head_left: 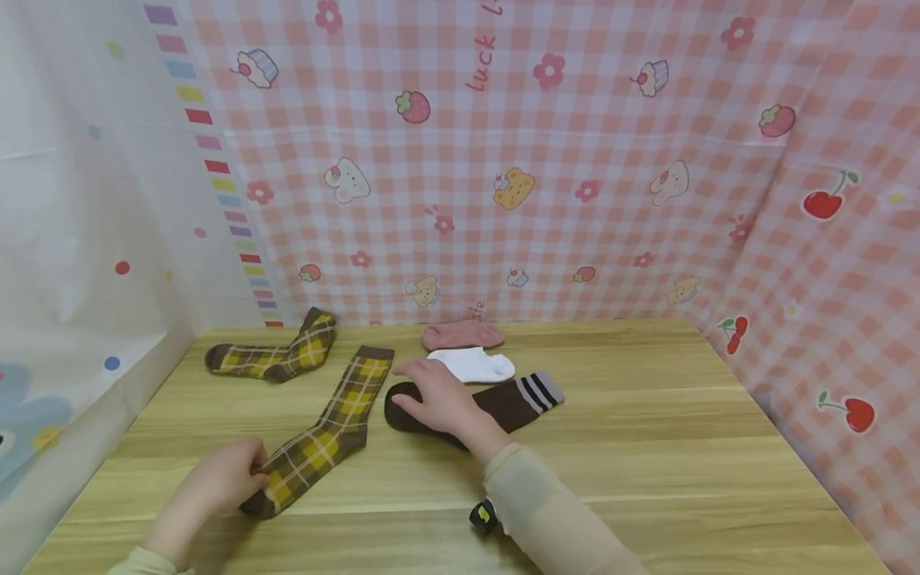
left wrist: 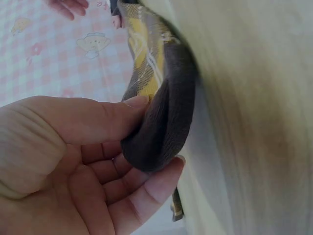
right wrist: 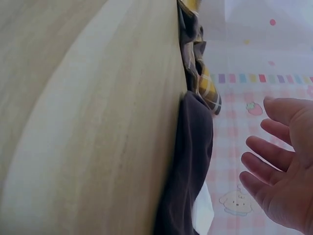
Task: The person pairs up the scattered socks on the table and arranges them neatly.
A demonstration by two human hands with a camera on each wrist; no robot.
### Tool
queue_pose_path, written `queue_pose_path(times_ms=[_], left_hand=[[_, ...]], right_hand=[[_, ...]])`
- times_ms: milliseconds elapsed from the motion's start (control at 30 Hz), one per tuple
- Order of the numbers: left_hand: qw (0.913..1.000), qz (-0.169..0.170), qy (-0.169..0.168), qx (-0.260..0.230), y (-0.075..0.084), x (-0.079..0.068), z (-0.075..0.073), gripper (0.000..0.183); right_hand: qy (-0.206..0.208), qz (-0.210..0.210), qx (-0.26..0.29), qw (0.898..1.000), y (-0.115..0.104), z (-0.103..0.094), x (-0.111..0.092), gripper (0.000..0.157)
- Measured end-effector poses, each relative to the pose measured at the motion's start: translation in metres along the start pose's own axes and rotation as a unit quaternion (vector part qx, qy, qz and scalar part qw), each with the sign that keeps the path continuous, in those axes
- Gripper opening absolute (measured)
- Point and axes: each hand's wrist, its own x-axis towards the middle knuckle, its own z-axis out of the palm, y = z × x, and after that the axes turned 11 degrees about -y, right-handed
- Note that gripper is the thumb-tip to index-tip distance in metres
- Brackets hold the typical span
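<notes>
My left hand pinches the dark toe of a yellow-and-brown plaid sock. In the left wrist view, the thumb lies on one side of that toe and the fingers on the other. The sock's cuff points away from me across the table. My right hand is over a dark brown sock with a grey, black-striped cuff. In the right wrist view its fingers are spread and relaxed, apart from the brown sock, with nothing held.
A second plaid sock lies bent at the back left of the wooden table. A white ankle sock and a pink one lie behind the brown sock. A checkered cloth hangs along the table's back edge.
</notes>
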Motion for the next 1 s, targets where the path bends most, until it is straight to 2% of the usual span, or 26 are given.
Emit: queue_pose_path(times_ms=[167, 433, 767, 1000], left_hand=[[0.9997, -0.002, -0.002, -0.024, -0.002, -0.002, -0.008, 0.019], [0.9994, 0.000, 0.011, -0.034, -0.001, -0.005, -0.020, 0.019], [0.9994, -0.001, 0.018, -0.028, -0.001, -0.005, -0.021, 0.020], [0.9994, -0.002, 0.016, -0.029, -0.001, -0.006, -0.021, 0.020]], right_hand=[[-0.018, -0.011, -0.023, 1.000, -0.005, 0.006, 0.007, 0.040], [-0.033, -0.021, -0.100, 0.994, -0.014, 0.015, 0.017, 0.040], [-0.033, -0.048, -0.184, 0.981, -0.020, 0.026, 0.028, 0.037], [-0.054, -0.047, -0.206, 0.976, -0.019, 0.035, 0.037, 0.040]])
